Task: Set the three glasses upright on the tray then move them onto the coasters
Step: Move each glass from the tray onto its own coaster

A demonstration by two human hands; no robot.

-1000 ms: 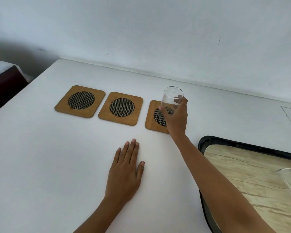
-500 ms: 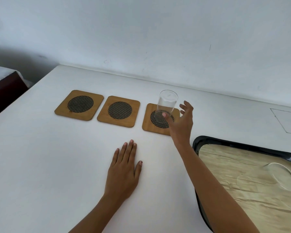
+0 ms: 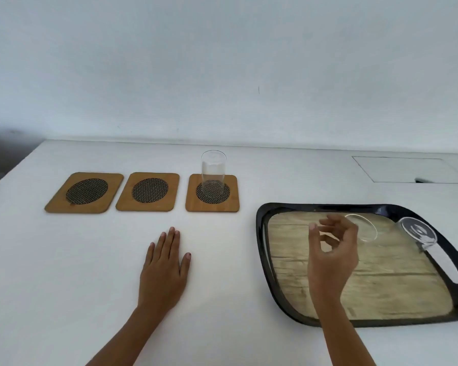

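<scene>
A clear glass [image 3: 213, 171] stands upright on the right coaster [image 3: 212, 193]. The middle coaster [image 3: 148, 191] and left coaster [image 3: 86, 192] are bare. On the black tray [image 3: 261, 233] with a wood-print floor stand two more glasses, seen from above: one [image 3: 364, 228] just beyond my right hand's fingers and one [image 3: 418, 232] near the tray's far right rim. My right hand [image 3: 332, 249] hovers over the tray, fingers curled apart, holding nothing. My left hand [image 3: 165, 262] lies flat on the white table [image 3: 64, 260] in front of the coasters.
A white wall runs along the table's far edge. A flush rectangular hatch [image 3: 407, 169] is set into the tabletop behind the tray. The table's left edge drops off beside the left coaster.
My right hand let go of the glass on the right coaster and drew back right over the tray. The view shifted right, showing the whole tray. My left hand stayed flat.
</scene>
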